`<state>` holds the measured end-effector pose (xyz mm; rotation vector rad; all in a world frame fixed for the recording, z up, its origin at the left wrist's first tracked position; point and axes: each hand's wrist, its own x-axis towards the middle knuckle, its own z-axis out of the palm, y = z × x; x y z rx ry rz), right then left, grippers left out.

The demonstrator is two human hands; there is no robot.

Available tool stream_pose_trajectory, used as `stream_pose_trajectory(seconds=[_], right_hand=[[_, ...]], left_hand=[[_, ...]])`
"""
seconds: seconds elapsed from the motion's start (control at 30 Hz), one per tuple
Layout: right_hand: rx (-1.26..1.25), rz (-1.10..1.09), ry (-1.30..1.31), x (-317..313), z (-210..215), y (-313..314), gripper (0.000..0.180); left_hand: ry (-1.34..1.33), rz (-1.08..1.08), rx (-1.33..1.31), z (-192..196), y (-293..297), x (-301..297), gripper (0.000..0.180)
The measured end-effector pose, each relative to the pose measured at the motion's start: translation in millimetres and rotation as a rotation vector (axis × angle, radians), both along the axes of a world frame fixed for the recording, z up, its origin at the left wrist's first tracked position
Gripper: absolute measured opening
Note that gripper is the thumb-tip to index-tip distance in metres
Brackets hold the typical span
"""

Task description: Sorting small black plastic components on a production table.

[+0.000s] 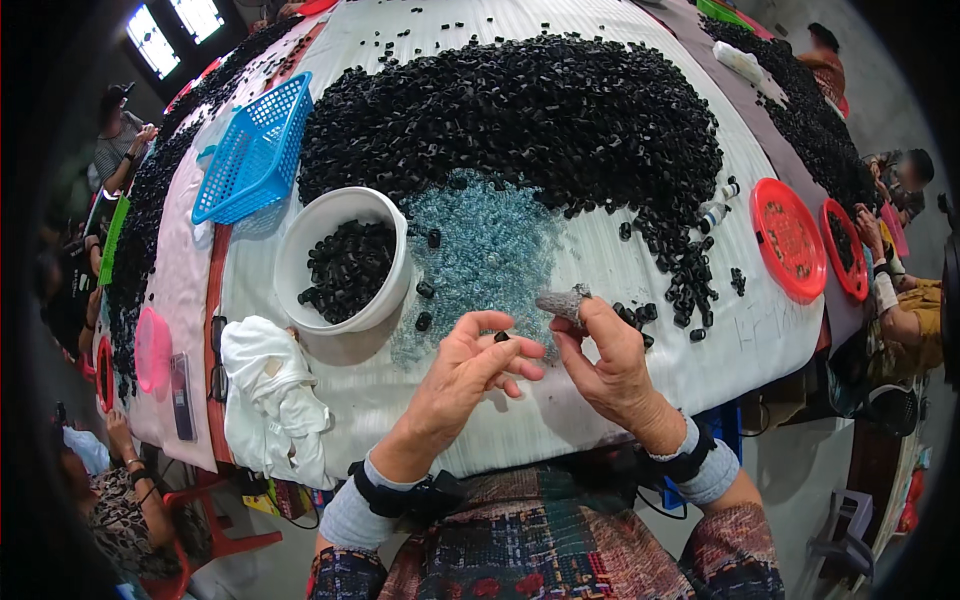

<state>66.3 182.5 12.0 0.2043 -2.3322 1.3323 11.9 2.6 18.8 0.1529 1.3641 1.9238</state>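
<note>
My left hand [470, 372] is over the near edge of the table, palm turned up, with its thumb and index finger around a small black plastic piece [502, 337]. Close beside it on the right, my right hand [615, 365] has its thumb and fingers bent together. A rough grey sleeve-like cover [565, 302] shows at its fingertips; whether it is worn or held, and what is under it, cannot be made out. Beyond my hands lies a spread of tiny clear bluish rings or beads [480, 235]. Behind that spreads a large heap of small black plastic pieces [520, 115].
A white bucket [398, 270] with black pieces stands left of my hands. Behind it is a blue basket [250, 160]. White cloth [270, 395] lies at the near left, red lids [790, 240] at the right. Other people sit along both sides.
</note>
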Motion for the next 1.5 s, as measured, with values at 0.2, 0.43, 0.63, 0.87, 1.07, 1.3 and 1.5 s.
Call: stream_pose_trajectory(seconds=[0.2, 0.43, 0.63, 0.87, 1.07, 1.3, 1.5], right_hand=[[0.051, 0.060, 0.064, -2, 9, -2, 0.023], [0.144, 0.033, 0.113, 1, 12, -2, 0.036], [0.169, 0.049, 0.167, -3, 13, -5, 0.036], [0.247, 0.129, 0.113, -2, 22, -9, 0.030], [0.342, 0.150, 0.107, -3, 21, -10, 0.026], [0.207, 0.118, 0.053, -4, 12, -14, 0.020], [0.118, 0.105, 0.035, -4, 8, -13, 0.019]], left_hand=[[0.024, 0.039, -0.031, 1, -1, 0, 0.030], [-0.023, 0.063, 0.004, -1, -3, 2, 0.027], [0.013, 0.096, -0.004, -2, -3, 3, 0.026], [0.081, 0.114, -0.050, 0, -2, 6, 0.021], [0.133, 0.192, -0.034, -4, 1, 10, 0.021], [0.122, 0.141, -0.082, -12, -2, 9, 0.023], [0.003, 0.147, -0.003, -18, 1, 9, 0.022]])
